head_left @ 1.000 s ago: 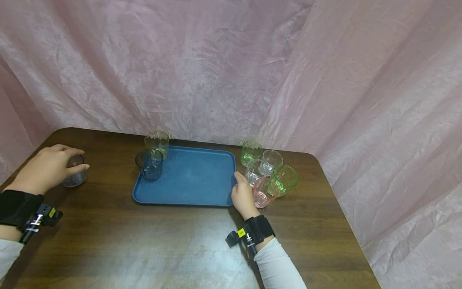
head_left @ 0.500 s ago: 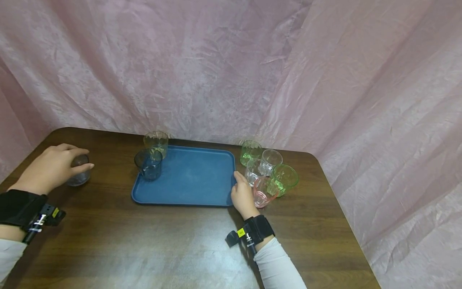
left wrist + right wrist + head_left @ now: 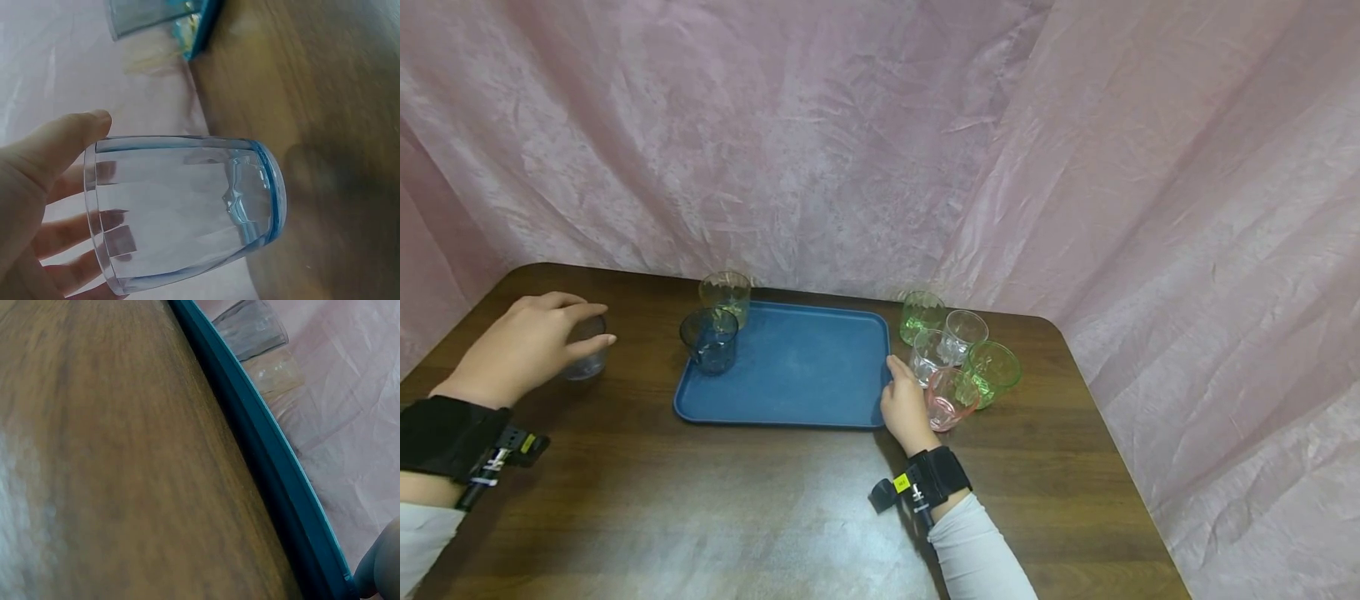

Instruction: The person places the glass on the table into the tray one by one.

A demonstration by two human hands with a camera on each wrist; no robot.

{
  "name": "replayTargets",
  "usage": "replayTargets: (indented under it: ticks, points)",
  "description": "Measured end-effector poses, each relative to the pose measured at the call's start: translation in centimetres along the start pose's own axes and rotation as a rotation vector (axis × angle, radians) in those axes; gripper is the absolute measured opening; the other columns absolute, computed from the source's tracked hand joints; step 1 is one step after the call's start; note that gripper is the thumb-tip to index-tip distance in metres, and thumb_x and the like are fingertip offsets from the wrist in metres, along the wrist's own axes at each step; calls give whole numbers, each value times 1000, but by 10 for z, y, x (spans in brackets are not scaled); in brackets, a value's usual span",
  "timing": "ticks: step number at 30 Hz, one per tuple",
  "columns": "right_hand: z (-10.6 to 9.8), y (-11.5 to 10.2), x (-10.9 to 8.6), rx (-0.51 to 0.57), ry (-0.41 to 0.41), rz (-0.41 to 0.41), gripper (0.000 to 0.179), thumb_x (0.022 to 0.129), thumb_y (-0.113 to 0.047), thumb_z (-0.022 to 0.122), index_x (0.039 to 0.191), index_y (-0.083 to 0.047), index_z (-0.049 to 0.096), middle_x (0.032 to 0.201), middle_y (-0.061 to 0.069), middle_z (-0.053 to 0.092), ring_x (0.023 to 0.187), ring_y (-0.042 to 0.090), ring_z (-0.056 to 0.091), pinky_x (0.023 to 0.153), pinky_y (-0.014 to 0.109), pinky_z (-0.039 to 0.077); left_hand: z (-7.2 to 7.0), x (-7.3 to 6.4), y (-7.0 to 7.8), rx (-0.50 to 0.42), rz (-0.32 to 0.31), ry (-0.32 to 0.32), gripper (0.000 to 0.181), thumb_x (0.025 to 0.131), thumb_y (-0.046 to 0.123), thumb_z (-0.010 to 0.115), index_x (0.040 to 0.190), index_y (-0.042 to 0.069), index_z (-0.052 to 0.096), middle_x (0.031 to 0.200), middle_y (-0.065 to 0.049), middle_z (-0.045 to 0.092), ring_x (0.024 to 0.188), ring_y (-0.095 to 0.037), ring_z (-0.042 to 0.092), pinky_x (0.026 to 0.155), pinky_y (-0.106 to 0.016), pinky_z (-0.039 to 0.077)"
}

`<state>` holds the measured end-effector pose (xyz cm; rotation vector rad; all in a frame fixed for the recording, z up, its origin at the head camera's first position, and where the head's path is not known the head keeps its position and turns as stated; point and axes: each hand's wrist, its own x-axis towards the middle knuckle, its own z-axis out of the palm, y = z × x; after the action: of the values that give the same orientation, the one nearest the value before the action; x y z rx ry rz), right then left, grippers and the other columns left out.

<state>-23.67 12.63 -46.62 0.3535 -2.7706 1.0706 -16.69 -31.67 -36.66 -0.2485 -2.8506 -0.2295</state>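
In the head view, my left hand (image 3: 523, 346) grips a clear drinking glass (image 3: 587, 367) at the left of the table. The left wrist view shows the thumb and fingers round the rim of this glass (image 3: 181, 206), its thick base close over the wood. My right hand (image 3: 908, 412) holds the right edge of a blue tray (image 3: 805, 417) near its front corner. On the tray's left side stands a smoky dark glass (image 3: 710, 354). Behind it, a yellowish glass (image 3: 726, 292) stands at the back left corner.
Right of the tray stand a green glass (image 3: 922, 312), clear glasses (image 3: 966, 329), a second green glass (image 3: 1000, 367) and a pink glass (image 3: 949, 408), close to my right hand. A pink curtain (image 3: 865, 150) hangs behind the wooden table (image 3: 737, 508).
My left hand has moved right and slightly toward the back with the clear glass, closer to the tray. My right hand stays at the tray's edge.
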Motion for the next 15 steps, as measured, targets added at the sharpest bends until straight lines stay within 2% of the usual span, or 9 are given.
replayTargets:
  ticks: [6, 15]
  points:
    - [0, 0, 0, -5, 2, -4, 45, 89, 9, 45, 134, 8, 47, 140, 27, 47, 128, 37, 44, 107, 50, 40, -7, 2, 19, -9, 37, 44, 46, 82, 23, 72, 114, -9, 63, 108, -39, 58, 100, -54, 52, 90, -68, 40]
    - [-1, -1, 1, 4, 0, -10, 46, 88, 9, 45, 134, 9, 47, 140, 27, 47, 128, 37, 44, 107, 50, 40, -16, 2, 42, -5, 69, 43, 48, 85, 26, 70, 118, -8, 62, 112, -37, 59, 103, -50, 53, 92, -66, 40]
